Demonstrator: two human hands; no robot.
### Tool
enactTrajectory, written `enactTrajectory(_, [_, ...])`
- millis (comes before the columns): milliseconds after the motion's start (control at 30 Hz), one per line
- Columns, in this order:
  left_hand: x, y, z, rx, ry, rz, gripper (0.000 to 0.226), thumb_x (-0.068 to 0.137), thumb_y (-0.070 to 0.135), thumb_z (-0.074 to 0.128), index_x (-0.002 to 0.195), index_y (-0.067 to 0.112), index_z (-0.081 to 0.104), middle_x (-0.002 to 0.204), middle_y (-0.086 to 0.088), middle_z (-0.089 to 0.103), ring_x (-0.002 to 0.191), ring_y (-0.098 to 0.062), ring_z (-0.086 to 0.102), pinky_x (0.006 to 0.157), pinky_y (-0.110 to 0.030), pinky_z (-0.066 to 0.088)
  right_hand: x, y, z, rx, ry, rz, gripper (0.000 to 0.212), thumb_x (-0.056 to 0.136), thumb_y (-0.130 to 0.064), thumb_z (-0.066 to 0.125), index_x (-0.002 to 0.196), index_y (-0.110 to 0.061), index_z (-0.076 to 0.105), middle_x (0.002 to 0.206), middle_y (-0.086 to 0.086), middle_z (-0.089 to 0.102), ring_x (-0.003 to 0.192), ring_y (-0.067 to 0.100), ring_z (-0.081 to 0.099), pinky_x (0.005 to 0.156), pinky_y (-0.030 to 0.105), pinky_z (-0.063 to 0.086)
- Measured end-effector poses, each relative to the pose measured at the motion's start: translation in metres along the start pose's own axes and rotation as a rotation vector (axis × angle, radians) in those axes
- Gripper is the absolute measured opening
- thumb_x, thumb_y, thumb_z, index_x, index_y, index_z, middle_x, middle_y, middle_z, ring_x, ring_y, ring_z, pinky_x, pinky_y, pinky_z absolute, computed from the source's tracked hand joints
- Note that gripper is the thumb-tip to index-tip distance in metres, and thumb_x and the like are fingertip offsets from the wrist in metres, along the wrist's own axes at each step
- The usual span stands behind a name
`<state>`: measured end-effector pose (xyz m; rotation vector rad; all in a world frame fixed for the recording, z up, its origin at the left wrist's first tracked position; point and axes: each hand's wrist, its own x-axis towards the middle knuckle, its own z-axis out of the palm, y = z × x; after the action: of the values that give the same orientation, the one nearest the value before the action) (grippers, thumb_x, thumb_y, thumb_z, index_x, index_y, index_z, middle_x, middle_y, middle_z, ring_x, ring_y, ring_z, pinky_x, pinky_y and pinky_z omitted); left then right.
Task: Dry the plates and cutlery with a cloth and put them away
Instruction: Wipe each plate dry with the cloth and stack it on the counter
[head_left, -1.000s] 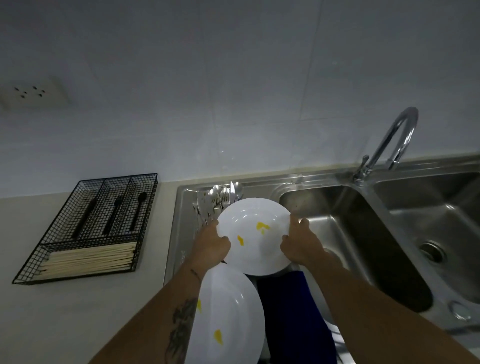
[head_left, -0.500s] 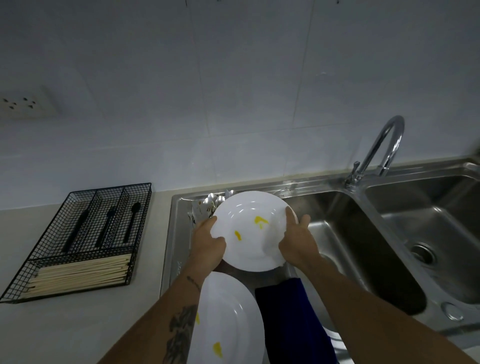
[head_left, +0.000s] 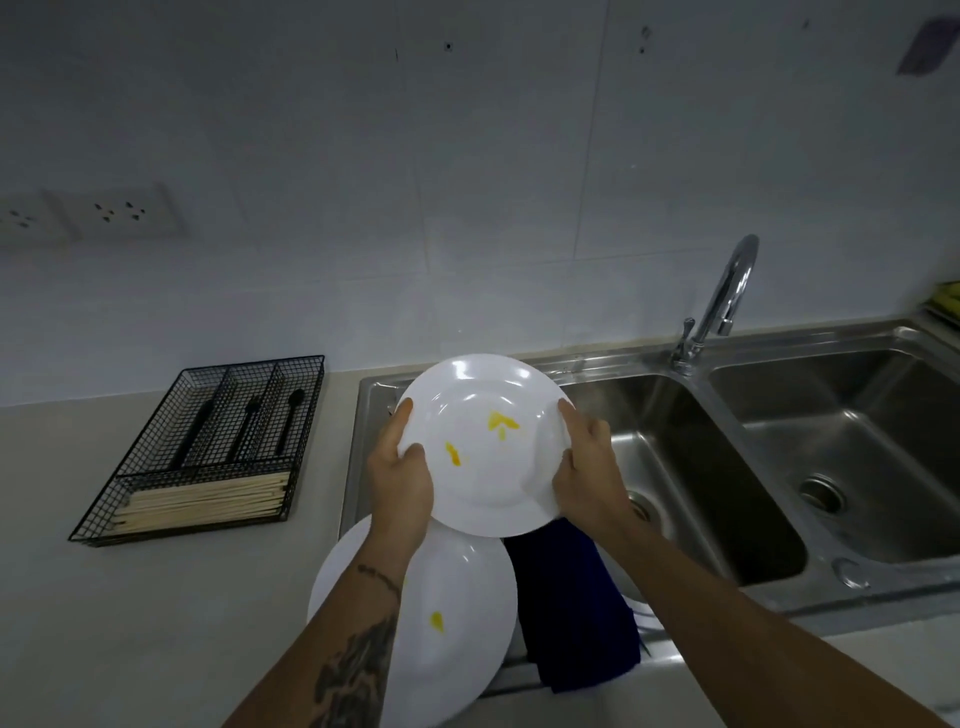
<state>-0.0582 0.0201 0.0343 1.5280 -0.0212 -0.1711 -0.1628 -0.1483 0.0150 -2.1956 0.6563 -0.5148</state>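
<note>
A white plate (head_left: 483, 441) with yellow marks is held up over the sink's drainer, tilted toward me. My left hand (head_left: 400, 480) grips its left rim, thumb on the face. My right hand (head_left: 584, 470) grips its right rim. A second white plate (head_left: 457, 623) with a yellow mark lies below, under my left forearm. A dark blue cloth (head_left: 571, 608) lies beside it at the sink's front edge. The cutlery behind the raised plate is hidden.
A black wire cutlery tray (head_left: 208, 447) with dark-handled utensils and pale chopsticks sits on the counter at the left. A steel double sink (head_left: 727, 467) with a curved tap (head_left: 727, 291) lies to the right. Wall sockets (head_left: 119, 210) are on the tiled wall.
Both hands have lifted the plate higher and toward me, so it now hides the cutlery behind it. The view has tilted up, showing more wall.
</note>
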Motion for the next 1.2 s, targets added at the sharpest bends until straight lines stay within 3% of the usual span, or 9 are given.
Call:
enactTrajectory(133, [-0.013, 0.002, -0.010, -0.072, 0.019, -0.039, 0.058, 0.091, -0.010, 0.037, 0.135, 0.020, 0.061, 0.119, 0.002, 0.063, 0.086, -0.002, 0.061, 0.065, -0.012, 0.051, -0.030, 0.005, -0.007, 0.009, 0.011, -0.074, 0.058, 0.095, -0.004, 0.041, 0.148, -0.023, 0.029, 0.125, -0.004, 0.032, 0.104, 0.006, 0.038, 0.092, 0.015, 0.030])
enactTrajectory(267, [-0.019, -0.004, -0.031, -0.102, 0.052, -0.075, 0.059, 0.090, -0.010, 0.036, 0.134, 0.018, 0.062, 0.124, 0.000, 0.061, 0.101, -0.018, 0.061, 0.074, -0.022, 0.051, -0.074, 0.023, -0.002, -0.080, 0.022, 0.026, 0.047, 0.094, -0.012, 0.047, 0.138, -0.023, 0.038, 0.132, 0.000, 0.046, 0.108, 0.010, 0.047, 0.091, 0.027, 0.041])
enactTrajectory(400, [-0.020, -0.013, -0.060, -0.091, 0.045, -0.100, 0.060, 0.088, -0.010, 0.036, 0.133, 0.018, 0.063, 0.124, -0.003, 0.061, 0.103, -0.021, 0.060, 0.076, -0.023, 0.051, -0.106, 0.040, 0.020, -0.361, -0.143, 0.093, 0.049, 0.091, -0.023, 0.048, 0.139, -0.019, 0.041, 0.132, 0.008, 0.051, 0.112, 0.023, 0.050, 0.094, 0.034, 0.043])
enactTrajectory(467, [-0.019, -0.019, -0.076, -0.070, 0.038, -0.103, 0.060, 0.087, -0.010, 0.036, 0.132, 0.020, 0.064, 0.125, -0.003, 0.062, 0.106, -0.023, 0.060, 0.084, -0.028, 0.051, -0.114, 0.041, 0.032, -0.532, -0.248, 0.102, 0.060, 0.089, -0.036, 0.045, 0.146, -0.022, 0.032, 0.141, 0.010, 0.044, 0.123, 0.029, 0.042, 0.101, 0.039, 0.037])
enactTrajectory(567, [-0.019, -0.025, -0.095, -0.024, 0.026, -0.107, 0.060, 0.087, -0.009, 0.037, 0.130, 0.021, 0.065, 0.124, -0.002, 0.062, 0.104, -0.021, 0.060, 0.086, -0.029, 0.050, -0.121, 0.037, 0.049, -0.689, -0.352, 0.178, 0.070, 0.091, -0.048, 0.044, 0.152, -0.031, 0.014, 0.157, 0.010, 0.017, 0.140, 0.037, 0.020, 0.110, 0.051, 0.024])
enactTrajectory(667, [-0.020, -0.029, -0.108, -0.013, 0.005, -0.128, 0.060, 0.087, -0.010, 0.037, 0.127, 0.023, 0.066, 0.122, -0.001, 0.062, 0.101, -0.020, 0.059, 0.086, -0.029, 0.050, -0.123, 0.032, 0.058, -0.716, -0.378, 0.239, 0.078, 0.088, -0.055, 0.042, 0.152, -0.034, 0.003, 0.160, 0.011, 0.001, 0.143, 0.040, 0.005, 0.112, 0.057, 0.013])
enactTrajectory(833, [-0.019, -0.030, -0.119, -0.018, -0.014, -0.144, 0.058, 0.088, -0.010, 0.037, 0.129, 0.021, 0.065, 0.119, 0.000, 0.060, 0.099, -0.020, 0.058, 0.084, -0.027, 0.047, -0.124, 0.032, 0.071, -0.765, -0.364, 0.282, 0.082, 0.086, -0.061, 0.042, 0.151, -0.037, -0.004, 0.160, 0.013, -0.007, 0.143, 0.046, -0.004, 0.112, 0.063, 0.008])
enactTrajectory(1067, [-0.016, -0.030, -0.121, -0.007, -0.037, -0.143, 0.059, 0.088, -0.011, 0.038, 0.131, 0.020, 0.063, 0.123, 0.002, 0.059, 0.103, -0.018, 0.057, 0.076, -0.021, 0.047, -0.121, 0.037, 0.071, -0.800, -0.262, 0.252, 0.067, 0.092, -0.053, 0.038, 0.149, -0.041, 0.005, 0.157, 0.010, 0.007, 0.138, 0.042, 0.019, 0.108, 0.061, 0.022])
enactTrajectory(1200, [-0.013, -0.030, -0.125, -0.014, -0.057, -0.172, 0.059, 0.088, -0.011, 0.038, 0.131, 0.021, 0.064, 0.121, 0.002, 0.060, 0.094, -0.015, 0.060, 0.074, -0.023, 0.049, -0.115, 0.039, 0.065, -0.827, -0.258, 0.308, 0.079, 0.086, -0.045, 0.053, 0.148, -0.041, 0.004, 0.152, 0.012, 0.015, 0.127, 0.040, 0.034, 0.103, 0.056, 0.034])
